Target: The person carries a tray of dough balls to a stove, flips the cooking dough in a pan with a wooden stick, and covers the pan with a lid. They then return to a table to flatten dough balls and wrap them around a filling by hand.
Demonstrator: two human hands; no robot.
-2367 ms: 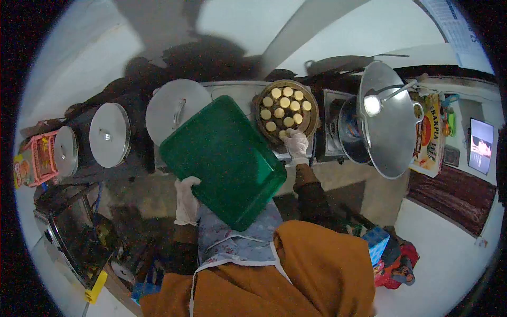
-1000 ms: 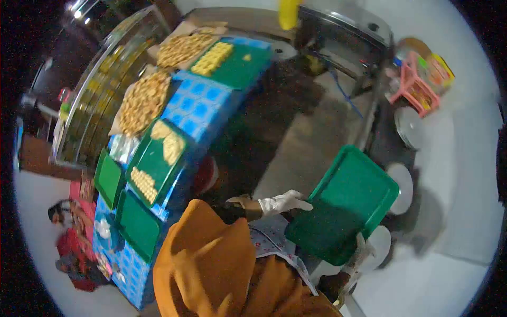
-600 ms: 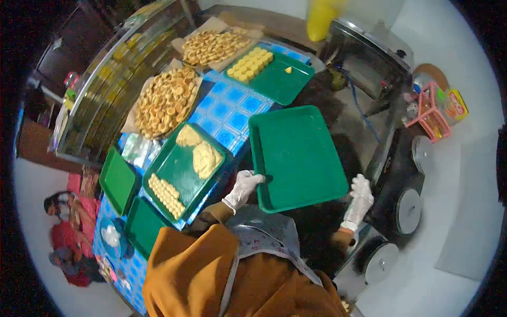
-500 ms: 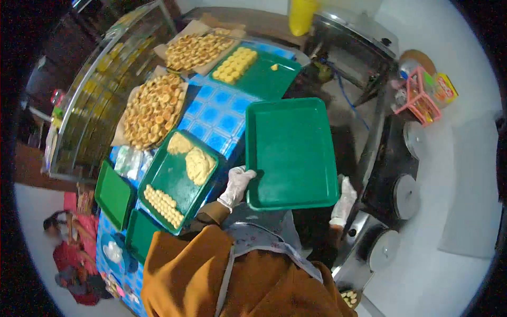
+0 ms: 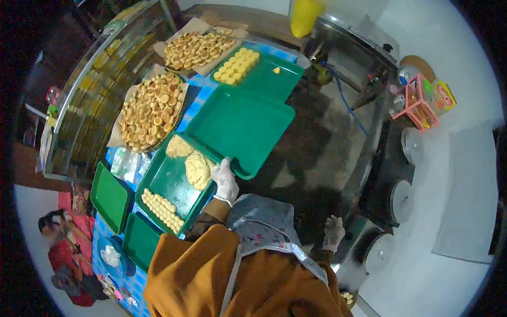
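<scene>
White-gloved left hand [image 5: 225,181] grasping near corner of rectangular green tray [image 5: 240,124], likely steadying it, since outer side seems to jut past blue checked tablecloth [image 5: 196,101]. Right hand [image 5: 334,233] free, fingers loosely parted, well apart from tray. Green tray lies between dough tray [image 5: 168,183] and tray [image 5: 272,83] of yellow rounds [image 5: 236,66]; whether propped on either, cannot tell. Beyond, baked rounds [image 5: 153,113] on brown paper [image 5: 120,128], probably as liner.

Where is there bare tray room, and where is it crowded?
Bare: the middle tray, at the left hand; the dough tray between lumps and balls; the upper tray beside its yellow rounds, around one small piece. Crowded: both pastry heaps.
</scene>
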